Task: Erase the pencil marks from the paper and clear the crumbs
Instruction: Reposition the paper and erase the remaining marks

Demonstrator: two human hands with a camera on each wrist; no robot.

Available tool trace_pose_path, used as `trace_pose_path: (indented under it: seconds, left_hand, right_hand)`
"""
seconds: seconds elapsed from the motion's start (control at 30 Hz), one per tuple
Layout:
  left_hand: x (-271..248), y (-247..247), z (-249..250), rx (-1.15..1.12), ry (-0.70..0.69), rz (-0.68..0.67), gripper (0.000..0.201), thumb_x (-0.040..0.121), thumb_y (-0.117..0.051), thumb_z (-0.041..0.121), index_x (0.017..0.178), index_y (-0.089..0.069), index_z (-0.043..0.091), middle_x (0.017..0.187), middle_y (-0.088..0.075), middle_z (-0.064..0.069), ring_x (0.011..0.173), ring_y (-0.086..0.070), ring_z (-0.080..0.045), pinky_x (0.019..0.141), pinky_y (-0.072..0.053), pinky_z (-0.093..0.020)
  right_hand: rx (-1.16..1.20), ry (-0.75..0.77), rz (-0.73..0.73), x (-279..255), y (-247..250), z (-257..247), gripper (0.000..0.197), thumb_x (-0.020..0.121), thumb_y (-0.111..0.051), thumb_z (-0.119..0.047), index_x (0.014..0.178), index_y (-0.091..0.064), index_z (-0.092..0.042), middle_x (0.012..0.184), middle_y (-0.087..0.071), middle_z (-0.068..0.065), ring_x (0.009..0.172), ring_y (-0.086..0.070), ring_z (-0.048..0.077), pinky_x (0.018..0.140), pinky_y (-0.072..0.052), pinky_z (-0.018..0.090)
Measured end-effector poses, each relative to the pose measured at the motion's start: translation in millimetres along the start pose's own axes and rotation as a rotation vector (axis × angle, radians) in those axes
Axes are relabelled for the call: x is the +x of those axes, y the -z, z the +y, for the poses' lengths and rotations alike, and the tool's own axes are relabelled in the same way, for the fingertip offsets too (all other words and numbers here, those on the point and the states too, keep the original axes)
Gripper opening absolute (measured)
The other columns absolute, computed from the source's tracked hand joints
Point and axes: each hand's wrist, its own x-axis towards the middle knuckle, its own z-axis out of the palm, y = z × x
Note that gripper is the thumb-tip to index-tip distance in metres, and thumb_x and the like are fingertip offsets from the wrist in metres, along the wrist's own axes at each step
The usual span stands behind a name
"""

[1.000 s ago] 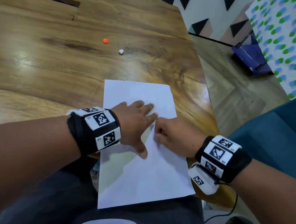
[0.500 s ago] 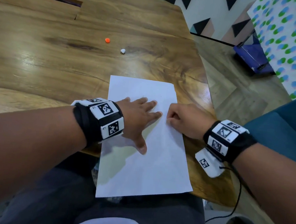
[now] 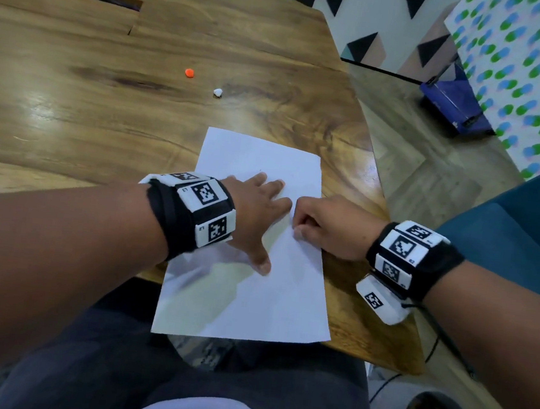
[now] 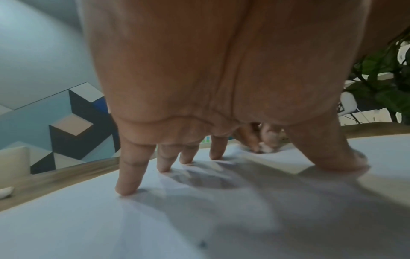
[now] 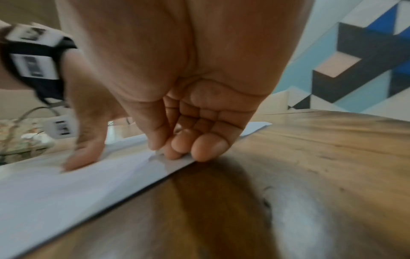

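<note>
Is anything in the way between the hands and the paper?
No, nothing visible. The left hand presses its spread fingers straight onto the paper. The right hand rests its curled fingers on the sheet's right edge, pinching something small and pale that is too hidden to name.

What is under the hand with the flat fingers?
Under the left hand lies the white paper, pressed onto the wooden table by its fingertips. Any pencil marks beneath the palm are hidden.
</note>
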Motion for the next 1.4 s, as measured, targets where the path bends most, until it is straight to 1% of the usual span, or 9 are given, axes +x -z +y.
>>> trace_pose_path:
  seconds: [0.17, 0.37, 0.5, 0.57, 0.8, 1.03, 1.17, 1.27, 1.4]
  left_hand:
    - [-4, 0, -1, -0.024, 0.032, -0.032, 0.127, 0.060, -0.072, 0.084, 0.158, -0.010, 0.033, 0.170, 0.005, 0.002, 0.156, 0.003, -0.028, 0.111, -0.035, -0.062]
    - [-5, -1, 2, -0.004, 0.061, -0.076, 0.144, 0.056, -0.073, 0.086, 0.160, 0.012, 0.035, 0.169, 0.020, 0.002, 0.157, 0.013, -0.029, 0.114, -0.029, -0.065]
    - [-6, 1, 4, 0.021, 0.071, -0.097, 0.145, 0.057, -0.072, 0.086, 0.160, 0.015, 0.034, 0.169, 0.023, 0.001, 0.156, 0.014, -0.029, 0.114, -0.028, -0.065]
    - [-7, 2, 5, 0.026, 0.078, -0.102, 0.145, 0.058, -0.072, 0.086, 0.160, 0.016, 0.033, 0.168, 0.024, 0.001, 0.156, 0.016, -0.029, 0.114, -0.029, -0.065]
    - [-7, 1, 4, -0.005, 0.080, -0.119, 0.145, 0.059, -0.074, 0.084, 0.158, 0.019, 0.036, 0.167, 0.029, 0.003, 0.156, 0.020, -0.027, 0.115, -0.025, -0.065]
    - [-7, 1, 4, 0.004, 0.083, -0.129, 0.145, 0.059, -0.073, 0.084, 0.158, 0.021, 0.036, 0.166, 0.030, 0.003, 0.155, 0.021, -0.026, 0.115, -0.024, -0.069]
    - [-7, 1, 4, -0.006, 0.083, -0.128, 0.145, 0.059, -0.073, 0.084, 0.158, 0.021, 0.036, 0.166, 0.030, 0.003, 0.155, 0.022, -0.026, 0.115, -0.021, -0.070]
    - [-7, 0, 4, -0.010, 0.084, -0.131, 0.144, 0.059, -0.074, 0.083, 0.158, 0.021, 0.036, 0.166, 0.030, 0.004, 0.155, 0.022, -0.026, 0.115, -0.021, -0.071]
    - [-7, 1, 4, -0.008, 0.084, -0.128, 0.144, 0.061, -0.074, 0.083, 0.158, 0.022, 0.036, 0.166, 0.031, 0.003, 0.155, 0.023, -0.026, 0.115, -0.020, -0.070]
  right_hand:
    - [0.070, -0.115, 0.144, 12, -2, 3, 0.007, 0.091, -0.062, -0.030, 0.087, -0.061, -0.025, 0.082, -0.065, -0.010, 0.082, -0.061, 0.015, 0.066, -0.047, 0.027]
    - [0.018, 0.011, -0.098, -6, -4, -11, 0.011, 0.092, -0.062, -0.035, 0.095, -0.064, -0.025, 0.082, -0.064, -0.013, 0.078, -0.058, 0.006, 0.068, -0.045, 0.022]
    - [0.040, -0.114, 0.132, 15, 3, 1, 0.009, 0.094, -0.060, -0.031, 0.093, -0.061, -0.022, 0.086, -0.064, -0.006, 0.085, -0.060, 0.018, 0.069, -0.046, 0.030]
    - [0.041, -0.134, 0.171, 20, 3, 6, 0.010, 0.095, -0.059, -0.032, 0.092, -0.059, -0.023, 0.084, -0.064, -0.006, 0.084, -0.060, 0.018, 0.070, -0.048, 0.033]
    - [0.018, 0.088, -0.144, -19, -12, -12, 0.007, 0.095, -0.058, -0.033, 0.098, -0.061, -0.027, 0.086, -0.068, -0.010, 0.078, -0.059, 0.008, 0.067, -0.049, 0.025]
    - [0.066, -0.094, 0.101, -7, -5, 13, 0.006, 0.094, -0.060, -0.028, 0.093, -0.060, -0.022, 0.083, -0.065, -0.007, 0.081, -0.061, 0.016, 0.069, -0.047, 0.027]
    - [0.004, -0.019, -0.003, -20, -11, 3, 0.007, 0.094, -0.057, -0.033, 0.092, -0.056, -0.027, 0.080, -0.062, -0.011, 0.078, -0.059, 0.013, 0.069, -0.051, 0.032]
    - [-0.015, 0.083, -0.123, -31, -16, -8, 0.008, 0.096, -0.057, -0.034, 0.097, -0.058, -0.027, 0.084, -0.063, -0.012, 0.078, -0.057, 0.010, 0.068, -0.049, 0.029]
    - [-0.006, 0.027, -0.042, -18, -9, -1, 0.009, 0.095, -0.058, -0.033, 0.097, -0.060, -0.024, 0.082, -0.063, -0.011, 0.079, -0.058, 0.012, 0.069, -0.047, 0.027]
